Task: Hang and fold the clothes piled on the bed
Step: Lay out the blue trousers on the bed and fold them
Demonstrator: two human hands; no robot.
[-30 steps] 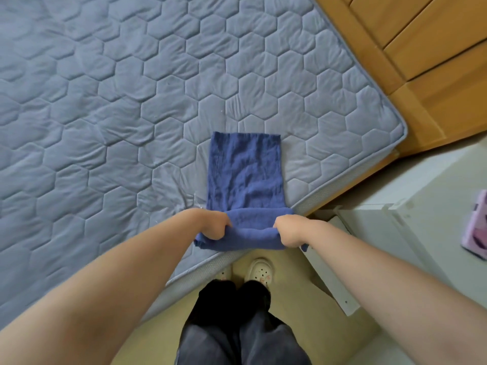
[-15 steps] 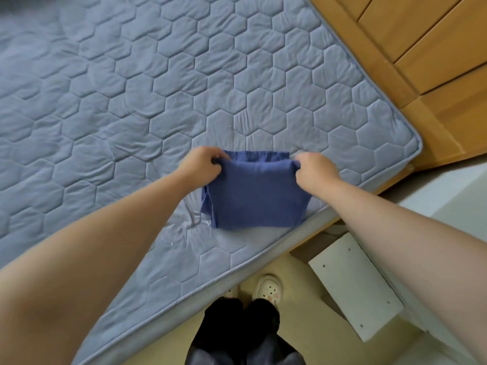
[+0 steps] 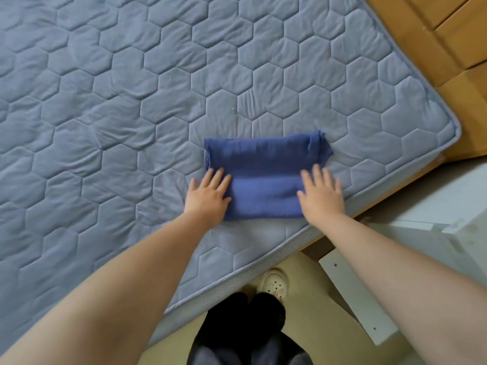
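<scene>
View from the head camera, read from the person outward. Nearest, at the bottom edge, dark trousers [image 3: 245,330] and one pale clog [image 3: 274,284] stand on the floor beside a white board [image 3: 355,296]. Both bare forearms reach forward over the near edge of the bed [image 3: 105,101], whose quilted grey cover is stitched in hexagons. The left hand [image 3: 208,197] lies flat, its fingers [image 3: 218,177] straight and slightly spread, pressing the left end of a folded blue cloth [image 3: 263,177]; the palm sits partly on the cover just beside the cloth. The right hand [image 3: 321,193] lies likewise flat on the right end, fingers straight and released, gripping nothing. The cloth rests near the bed's near right corner as a compact rectangle whose long axis runs left to right, across the person's line of reach. A crosswise crease divides it into a near band between the two hands and a far band beyond the fingertips; the far right corner sticks out loosely. The two hands appear about equally near, one at each short end. Judged from this layout, the step in hand is smoothing a finished fold; any further fold would probably bring one short end across toward the other. Beyond the bed, at upper right, stands wooden furniture [image 3: 434,35].
</scene>
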